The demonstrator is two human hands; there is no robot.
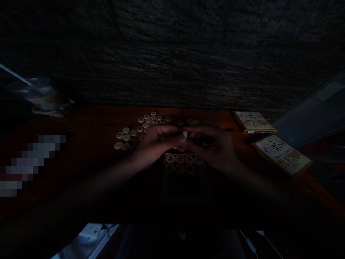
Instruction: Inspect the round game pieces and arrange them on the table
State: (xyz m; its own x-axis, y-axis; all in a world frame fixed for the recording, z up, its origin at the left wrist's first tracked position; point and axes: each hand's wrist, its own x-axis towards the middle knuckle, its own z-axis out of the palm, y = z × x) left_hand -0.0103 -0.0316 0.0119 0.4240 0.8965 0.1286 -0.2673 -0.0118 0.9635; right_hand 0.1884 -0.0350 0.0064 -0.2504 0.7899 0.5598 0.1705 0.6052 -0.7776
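My left hand (pixel 159 140) and my right hand (pixel 212 144) meet above the near middle of the table, fingertips pinched together. Between them is a pale round xiangqi piece (pixel 184 133), seen edge-on; whether more pieces are hidden behind the fingers I cannot tell. Just below my hands lies a shallow box (pixel 164 187). In its far part are two rows of xiangqi pieces (pixel 179 158), bearing black and red characters. Loose xiangqi pieces (pixel 133 132) are spread beyond and to the left of my left hand, some showing characters and some blank.
Two printed boxes, one farther (pixel 254 121) and one nearer (pixel 283 153), lie at the right of the wooden table (pixel 88 126). A clear plastic bag (pixel 43 95) stands at the far left. A dark stone wall (pixel 172 61) rises behind. White cables (pixel 250 244) hang at lower right.
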